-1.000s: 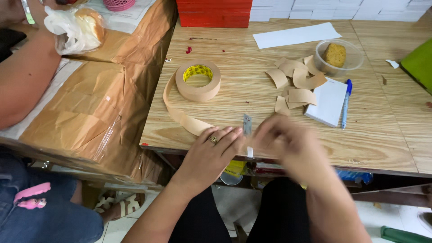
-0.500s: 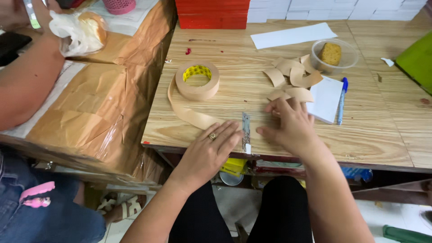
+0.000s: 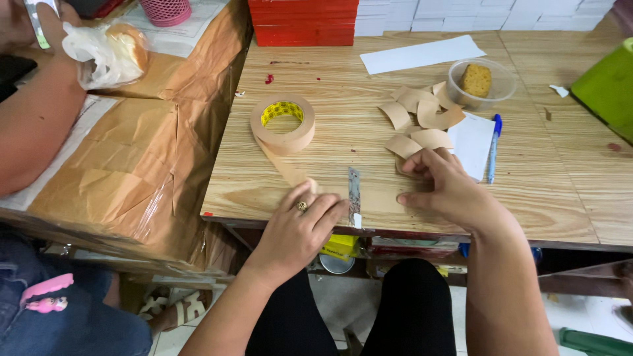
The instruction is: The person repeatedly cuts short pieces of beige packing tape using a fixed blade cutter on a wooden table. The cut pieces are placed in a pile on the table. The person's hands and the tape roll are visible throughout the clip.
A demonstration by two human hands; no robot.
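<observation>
A roll of brown paper tape (image 3: 283,124) lies on the wooden table (image 3: 343,72), its loose strip (image 3: 283,168) running toward the near edge. My left hand (image 3: 300,221), wearing a ring, presses the strip flat beside a small metal blade (image 3: 354,191) lying at the table's edge. My right hand (image 3: 442,181) rests to the right of the blade, fingertips on a cut piece of brown tape (image 3: 403,146). Several more cut, curled pieces (image 3: 422,109) are piled just beyond it.
A clear tub holding a yellow sponge (image 3: 476,80), a blue pen (image 3: 494,148) on a white notepad (image 3: 473,142), and a white paper strip (image 3: 422,54) lie on the table. A green container (image 3: 610,86) stands right. Another person's arm (image 3: 33,125) rests left on brown-wrapped parcels (image 3: 132,171).
My right hand has moved from the near edge by the blade up and right to the cut tape pieces. My left hand has stayed on the strip.
</observation>
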